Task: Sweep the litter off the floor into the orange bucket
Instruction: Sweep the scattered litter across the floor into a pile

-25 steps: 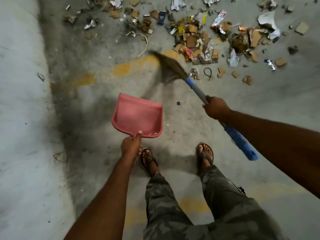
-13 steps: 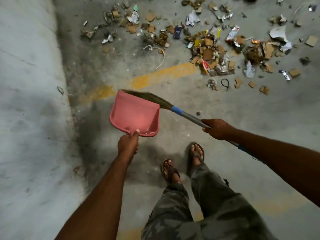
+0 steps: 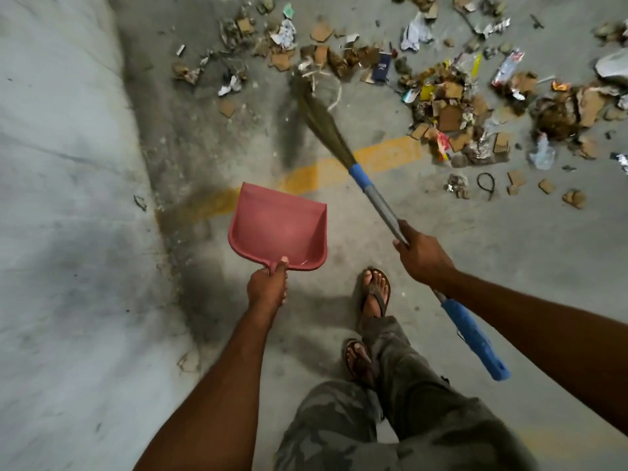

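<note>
**Broom reaching the litter's near edge, dustpan in hand**

On your left, a pale concrete strip (image 3: 61, 232) runs the whole height of the view, and its dark, grimy border curves in towards your left foot. The grey floor (image 3: 475, 246) between your feet and the litter (image 3: 452, 107) lies open, crossed by a worn yellow line (image 3: 384, 156).

Your left hand (image 3: 268, 288) is wrapped around the stub handle of the pink dustpan (image 3: 278, 226), thumb on top, with the pan's mouth pointing away from you. Your right hand (image 3: 423, 258) is closed around the grey shaft of the broom (image 3: 377, 198). Its blue end grip (image 3: 475, 341) sticks out behind your wrist.

The bristles (image 3: 323, 124) slant up and left across the yellow line. Their blurred tips reach a white cord (image 3: 334, 93) at the litter's near edge.

The litter spreads across the top of the view: torn cardboard, crumpled paper, foil wrappers and a dark blue packet (image 3: 380, 67). It lies thickest at the upper right and thins into loose scraps towards the left. A black loop (image 3: 486, 183) and a few cardboard bits lie nearest you on the right.
</note>
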